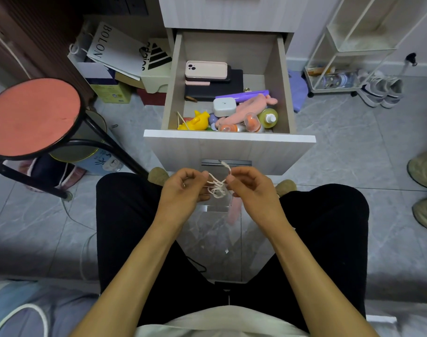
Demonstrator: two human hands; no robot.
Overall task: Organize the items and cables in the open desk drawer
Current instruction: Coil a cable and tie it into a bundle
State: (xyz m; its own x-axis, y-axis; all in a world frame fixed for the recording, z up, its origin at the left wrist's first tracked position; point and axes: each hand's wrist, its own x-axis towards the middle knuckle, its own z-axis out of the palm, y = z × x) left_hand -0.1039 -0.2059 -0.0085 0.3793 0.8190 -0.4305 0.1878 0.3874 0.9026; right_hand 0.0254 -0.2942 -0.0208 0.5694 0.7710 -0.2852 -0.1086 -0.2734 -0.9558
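The person is sitting by the open drawer [229, 139]. The left hand [183, 188] and right hand [251, 188] are each pinching a tangled cord [216, 187] above the lap. They are probably untangling it. Next, it likely needs gentle pulling, then coiling.

Quantities: one open wooden drawer [176, 79]; one pink-cased phone [206, 69]; one yellow plastic toy [195, 121]; one round red-topped stool [32, 116]; two hands.

Pink strip [234, 210] (blurred) hangs behind right hand [253, 190], its top hidden
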